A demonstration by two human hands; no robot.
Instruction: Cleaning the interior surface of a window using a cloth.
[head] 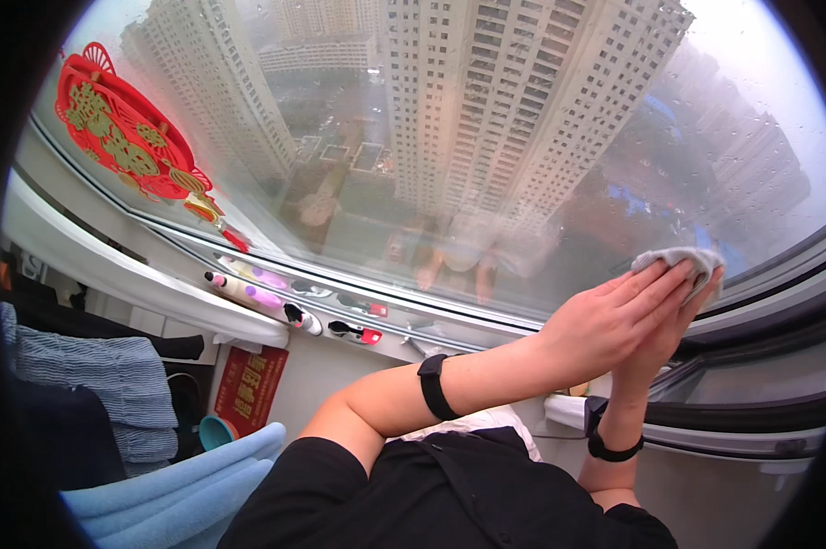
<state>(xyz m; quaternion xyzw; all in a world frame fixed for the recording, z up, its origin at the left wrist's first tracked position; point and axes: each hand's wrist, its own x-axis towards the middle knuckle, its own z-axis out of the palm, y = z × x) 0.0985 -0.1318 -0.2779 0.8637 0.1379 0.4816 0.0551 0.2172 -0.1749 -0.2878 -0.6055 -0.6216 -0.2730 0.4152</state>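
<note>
A crumpled light grey cloth (684, 259) is held up near the right part of a large window pane (358, 233). My left hand (608, 319) reaches across my body, its straight fingers laid over the cloth. Partly hidden behind it, my right hand (663, 343) is raised, with its fingers at the cloth's other side. The two hands are close together with the cloth at their fingertips. Whether the cloth touches the glass is hard to tell. Water drops and hazy patches show on the pane, along with a faint reflection.
A red and gold hanging ornament (128, 141) is at the pane's left. Along the sill stand a purple-and-white bottle (248, 289), a white bottle (303, 319) and a black-and-red object (354, 333). Light blue towels (193, 473) hang at lower left. A dark-framed sash (735, 420) juts in at right.
</note>
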